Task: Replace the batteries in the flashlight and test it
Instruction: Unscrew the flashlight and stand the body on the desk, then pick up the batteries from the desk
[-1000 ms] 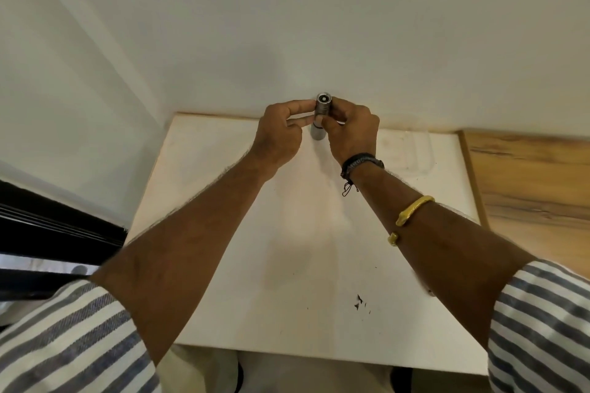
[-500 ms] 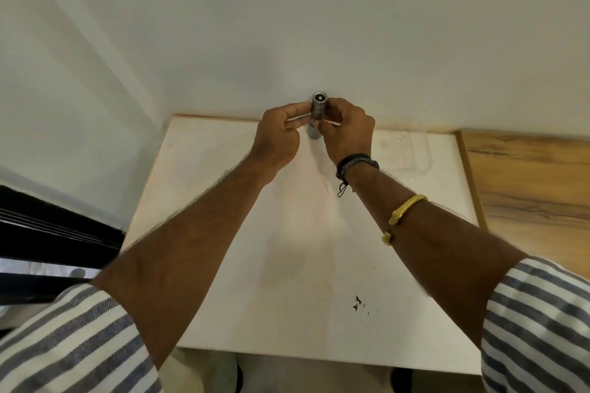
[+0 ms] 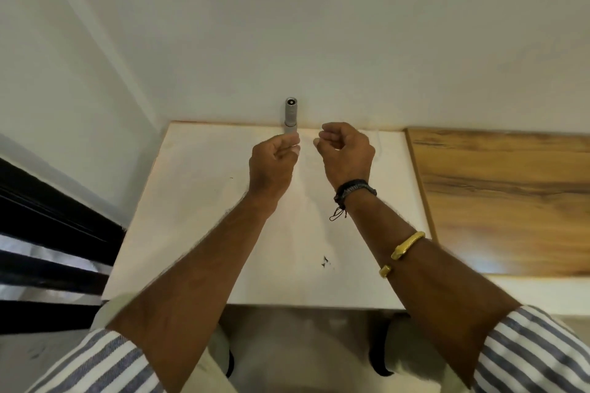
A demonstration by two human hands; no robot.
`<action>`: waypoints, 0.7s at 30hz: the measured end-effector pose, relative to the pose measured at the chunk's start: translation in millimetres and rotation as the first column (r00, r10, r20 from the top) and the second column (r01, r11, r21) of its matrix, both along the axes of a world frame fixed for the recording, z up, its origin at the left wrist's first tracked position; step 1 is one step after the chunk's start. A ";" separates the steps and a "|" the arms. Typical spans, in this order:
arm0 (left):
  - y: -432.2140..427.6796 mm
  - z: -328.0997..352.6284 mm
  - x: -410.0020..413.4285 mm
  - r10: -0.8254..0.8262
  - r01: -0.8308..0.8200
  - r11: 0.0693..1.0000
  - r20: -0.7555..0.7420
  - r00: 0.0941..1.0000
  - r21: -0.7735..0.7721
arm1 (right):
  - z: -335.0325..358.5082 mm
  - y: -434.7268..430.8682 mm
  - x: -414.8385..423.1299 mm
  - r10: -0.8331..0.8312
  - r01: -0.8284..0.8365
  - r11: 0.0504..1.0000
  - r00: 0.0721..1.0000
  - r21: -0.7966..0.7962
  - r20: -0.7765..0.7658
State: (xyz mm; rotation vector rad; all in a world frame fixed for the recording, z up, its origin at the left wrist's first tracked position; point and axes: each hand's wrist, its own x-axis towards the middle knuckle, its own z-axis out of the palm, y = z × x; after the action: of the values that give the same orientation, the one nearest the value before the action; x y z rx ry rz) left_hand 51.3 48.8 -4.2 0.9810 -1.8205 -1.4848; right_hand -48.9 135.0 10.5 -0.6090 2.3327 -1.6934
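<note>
The left hand [image 3: 274, 158] is pinching the flashlight [image 3: 290, 116] upright by its base above the table's [image 3: 191, 201] far edge, while the right hand [image 3: 346, 150] is hovering beside it, loosely curled and empty; gripping the barrel firmly before pressing the switch should be helping.

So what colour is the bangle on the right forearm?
Gold: the open metal bangle, in the head view.

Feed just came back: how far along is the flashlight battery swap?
Done: the flashlight looks assembled; no loose batteries or cap show on the table. In hand: the left hand holds it upright by its base; the right hand is off it. Left: no beam visible, so testing remains.
</note>
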 end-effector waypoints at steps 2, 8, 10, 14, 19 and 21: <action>17.3 0.8 5.7 -0.002 0.002 1.000 0.003 1.000 0.000 | 3.4 22.5 6.5 -0.017 0.017 1.000 1.000 -0.020 0.024; 62.3 1.7 18.5 -0.096 0.094 0.995 0.080 0.992 0.024 | 3.7 100.9 14.9 -0.088 0.098 0.992 0.989 -0.084 0.120; 76.4 0.1 19.5 -0.127 0.125 0.992 0.130 0.983 0.027 | 1.1 126.4 15.2 -0.126 0.140 0.986 0.981 -0.089 0.145; 105.6 -5.4 14.7 -0.219 0.221 0.975 0.216 0.951 0.017 | -12.4 167.0 10.1 -0.201 0.207 0.978 0.962 -0.013 0.185; 136.4 -23.0 -2.4 -0.344 0.385 0.921 0.331 0.878 -0.064 | -45.3 192.1 5.5 -0.168 0.138 0.953 0.982 0.268 0.091; 146.6 -30.6 -9.3 -0.361 0.442 0.888 0.399 0.843 -0.130 | -53.7 196.0 6.9 -0.119 0.098 0.919 0.992 0.382 0.032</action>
State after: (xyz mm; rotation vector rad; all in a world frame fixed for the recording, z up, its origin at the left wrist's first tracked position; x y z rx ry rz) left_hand 42.0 195.4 -34.7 0.8349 -2.5319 -1.3512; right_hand -42.0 331.0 -43.1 -0.3590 2.5958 -1.2192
